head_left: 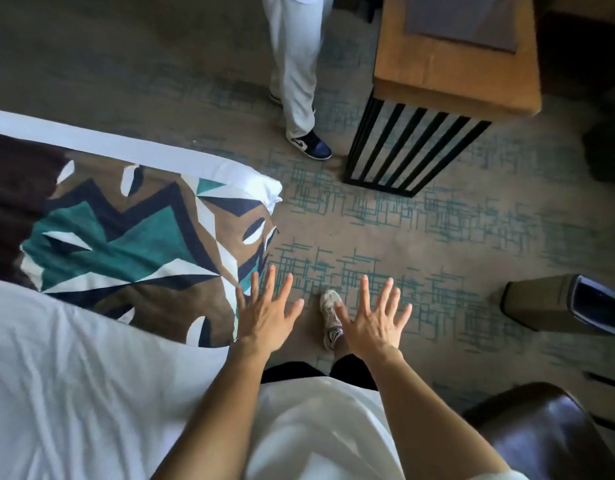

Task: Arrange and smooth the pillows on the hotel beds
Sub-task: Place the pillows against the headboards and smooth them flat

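Note:
I stand at the foot corner of a bed made up with a white duvet. Across its foot lies a runner patterned in teal, brown, navy and white. My left hand is held out flat with fingers spread, just off the bed's corner edge beside the runner. My right hand is spread the same way over the carpet, holding nothing. No pillow is in view.
Another person's legs in pale trousers and a dark sneaker stand ahead on the patterned carpet. A wooden desk with black slatted side is at upper right. A bin lies at right, a dark chair at lower right.

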`<state>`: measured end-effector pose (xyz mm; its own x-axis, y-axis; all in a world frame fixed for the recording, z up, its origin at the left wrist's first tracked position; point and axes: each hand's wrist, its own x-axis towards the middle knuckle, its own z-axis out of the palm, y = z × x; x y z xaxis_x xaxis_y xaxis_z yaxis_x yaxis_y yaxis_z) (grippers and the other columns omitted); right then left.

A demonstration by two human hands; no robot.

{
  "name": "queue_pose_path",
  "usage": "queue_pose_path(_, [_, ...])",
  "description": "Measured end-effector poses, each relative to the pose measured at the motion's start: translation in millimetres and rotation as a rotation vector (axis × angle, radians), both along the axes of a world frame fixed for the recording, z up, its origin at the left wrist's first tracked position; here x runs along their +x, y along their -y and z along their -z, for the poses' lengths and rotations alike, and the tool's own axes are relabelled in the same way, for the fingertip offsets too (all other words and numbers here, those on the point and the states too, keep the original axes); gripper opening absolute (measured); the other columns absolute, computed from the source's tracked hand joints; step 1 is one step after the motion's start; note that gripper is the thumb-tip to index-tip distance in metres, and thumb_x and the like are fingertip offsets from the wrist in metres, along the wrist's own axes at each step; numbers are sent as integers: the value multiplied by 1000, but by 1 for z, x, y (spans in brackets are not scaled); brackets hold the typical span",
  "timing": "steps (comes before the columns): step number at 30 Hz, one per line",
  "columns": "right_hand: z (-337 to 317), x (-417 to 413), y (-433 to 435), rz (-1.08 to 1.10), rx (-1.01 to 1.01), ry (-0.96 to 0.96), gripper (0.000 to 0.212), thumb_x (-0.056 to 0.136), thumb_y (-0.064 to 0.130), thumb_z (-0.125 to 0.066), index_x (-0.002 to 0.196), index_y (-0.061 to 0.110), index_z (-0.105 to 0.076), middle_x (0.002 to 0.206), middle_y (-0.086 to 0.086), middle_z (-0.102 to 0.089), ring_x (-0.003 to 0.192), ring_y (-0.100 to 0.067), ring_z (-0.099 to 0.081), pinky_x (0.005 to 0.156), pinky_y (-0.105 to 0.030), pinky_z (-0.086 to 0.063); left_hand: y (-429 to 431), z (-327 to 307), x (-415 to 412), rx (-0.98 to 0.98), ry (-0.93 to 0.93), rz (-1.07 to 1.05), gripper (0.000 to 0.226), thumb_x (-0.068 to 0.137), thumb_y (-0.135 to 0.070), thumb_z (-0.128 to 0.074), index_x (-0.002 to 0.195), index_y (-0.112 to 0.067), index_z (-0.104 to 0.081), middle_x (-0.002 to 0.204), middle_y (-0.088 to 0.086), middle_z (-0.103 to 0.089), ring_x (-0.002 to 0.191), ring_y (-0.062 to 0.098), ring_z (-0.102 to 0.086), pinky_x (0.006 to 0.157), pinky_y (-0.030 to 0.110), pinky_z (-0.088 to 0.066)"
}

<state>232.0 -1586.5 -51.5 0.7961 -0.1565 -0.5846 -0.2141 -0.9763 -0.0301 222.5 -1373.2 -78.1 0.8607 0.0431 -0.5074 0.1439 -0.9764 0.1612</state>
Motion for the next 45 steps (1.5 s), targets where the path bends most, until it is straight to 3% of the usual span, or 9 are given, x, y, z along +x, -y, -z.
queue_pose_path(16, [-3, 264, -3, -303, 12, -3, 86, 90, 80, -7, 156, 34, 23, 164, -18, 27, 153, -36, 22, 116, -61, 19, 11, -19, 198, 1, -12, -274, 70, 97, -71, -13, 160, -41, -3, 171, 2, 9, 155, 35, 11, 120, 65, -18])
queue_pose_path(19, [-1, 310, -25, -340, -3, 2, 85, 91, 79, -8, 157, 34, 21, 165, -18, 24, 153, -37, 19, 116, -62, 17, -8, -14, 233, 9, -38, -323, 72, 95, -73, -11, 159, -43, 1, 170, 1, 13, 155, 35, 13, 120, 67, -8])
queue_pose_path(22, [-1, 361, -58, -362, -1, 13, 84, 92, 78, -9, 157, 33, 20, 166, -19, 22, 154, -37, 17, 118, -63, 14, -37, -13, 276, 53, -60, -330, 78, 88, -76, 3, 158, -42, 5, 170, 2, 15, 155, 37, 11, 118, 67, 2])
queue_pose_path(33, [-19, 502, -150, -500, 41, 73, 83, 93, 78, -13, 160, 35, 10, 167, -20, 13, 155, -37, 10, 120, -63, 9, -115, -28, 408, -34, -44, -478, 81, 81, -76, 12, 156, -45, 15, 166, 2, 29, 153, 33, 22, 120, 63, 12])
queue_pose_path(41, [-12, 601, -206, -766, 41, 25, 84, 92, 79, -10, 159, 33, 12, 167, -22, 14, 154, -38, 12, 119, -64, 12, -146, -17, 461, -22, -9, -693, 92, 71, -82, 24, 155, -45, 14, 168, 4, 22, 155, 34, 15, 120, 65, 7])
queue_pose_path(45, [-5, 655, -240, -903, 86, 17, 85, 91, 80, -11, 160, 34, 10, 167, -23, 11, 154, -39, 10, 119, -63, 10, -150, -12, 490, 16, 57, -895, 85, 80, -81, 10, 157, -47, 0, 171, 4, 8, 156, 34, 5, 119, 65, 2])
